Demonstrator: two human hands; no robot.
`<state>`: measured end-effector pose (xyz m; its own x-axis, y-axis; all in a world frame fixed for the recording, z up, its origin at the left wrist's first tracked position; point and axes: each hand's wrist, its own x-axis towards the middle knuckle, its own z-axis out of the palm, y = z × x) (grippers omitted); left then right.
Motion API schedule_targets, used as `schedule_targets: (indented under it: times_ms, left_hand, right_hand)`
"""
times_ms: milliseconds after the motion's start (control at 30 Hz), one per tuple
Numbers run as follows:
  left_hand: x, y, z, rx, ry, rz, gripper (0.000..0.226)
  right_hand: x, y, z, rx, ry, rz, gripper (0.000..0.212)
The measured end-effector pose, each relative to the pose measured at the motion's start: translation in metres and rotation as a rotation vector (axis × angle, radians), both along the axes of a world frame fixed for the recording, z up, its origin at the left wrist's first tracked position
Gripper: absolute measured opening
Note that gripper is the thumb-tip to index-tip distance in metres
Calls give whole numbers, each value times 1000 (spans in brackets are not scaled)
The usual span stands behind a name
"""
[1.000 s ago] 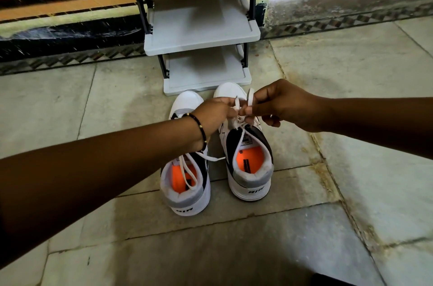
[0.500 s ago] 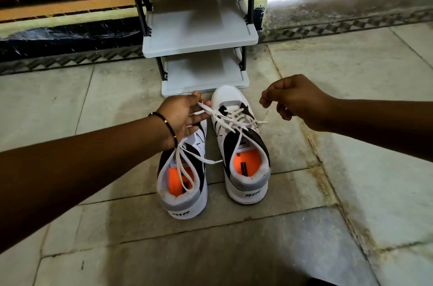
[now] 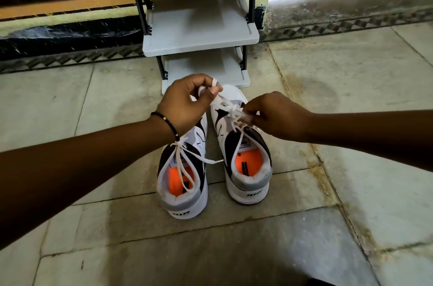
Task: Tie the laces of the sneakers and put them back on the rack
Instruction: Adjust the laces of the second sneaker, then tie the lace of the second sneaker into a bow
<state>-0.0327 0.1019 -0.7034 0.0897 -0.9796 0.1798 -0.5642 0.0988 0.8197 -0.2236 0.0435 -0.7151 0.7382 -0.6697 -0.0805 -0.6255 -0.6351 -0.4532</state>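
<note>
Two white and black sneakers with orange insoles stand side by side on the floor, heels toward me. On the right sneaker [image 3: 246, 168] the white lace [image 3: 230, 110] is pulled into loops over the tongue. My left hand [image 3: 187, 103] pinches one end of that lace, lifted up and to the left. My right hand [image 3: 276, 117] pinches the other part, low at the shoe's right side. The left sneaker [image 3: 182, 182] has a loose lace trailing into its opening and across the gap. A grey shoe rack [image 3: 201, 37] stands just beyond the toes.
The rack's two lower shelves hold nothing, and its black legs stand against a striped wall. Stone floor tiles with stained joints [image 3: 328, 180] spread around the shoes. A beaded bracelet [image 3: 167, 121] circles my left wrist.
Half a second ago my hands were spread apart with the lace stretched loose; now both have closed in on the right sneaker's lace, the left one raised, the right one lowered to the shoe.
</note>
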Motion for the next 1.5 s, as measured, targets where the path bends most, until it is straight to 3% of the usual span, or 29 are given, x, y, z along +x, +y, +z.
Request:
schedule_targets:
  times_ms: [167,333,433,500,633,700,800,933,1100,1300,1500]
  left_hand:
    - [18,-11,7,-148,-287,104,15]
    - [47,-16,-5,31,-658,63,24]
    - [49,-17,-14,241,-861,39,22]
    - [39,-15,-21,287,-802,1,26]
    - [-4,-17,-18,273,-286,-169,45]
    - [-20,-23,-14,307,-247,-236,38]
    - [-25,-25,-14,310,-292,-311,30]
    - [-14,-23,-11,265,-422,-300,26]
    - [12,-20,-10,156,-780,-326,29]
    - [38,-11,-14,211,-1149,-446,26]
    - [44,-5,-19,179,-1211,-498,22]
  right_hand:
    - [-16,-7,6,-118,-39,33,20]
    - [-27,-21,9,-180,-11,-24,23]
    - [-27,-21,8,-95,11,-59,21]
    - [-22,-20,7,-31,-5,-63,20]
    - [-10,-22,10,74,-109,-116,17]
    - [-5,-24,12,106,-170,-138,17]
    - [-6,-26,17,127,-202,-137,17]
    - [-17,-27,20,22,-101,-38,19]
    - [-40,-24,10,-256,179,172,36]
    - [-63,-28,1,-271,376,180,35]
    - [-65,-28,-6,-271,426,207,33]
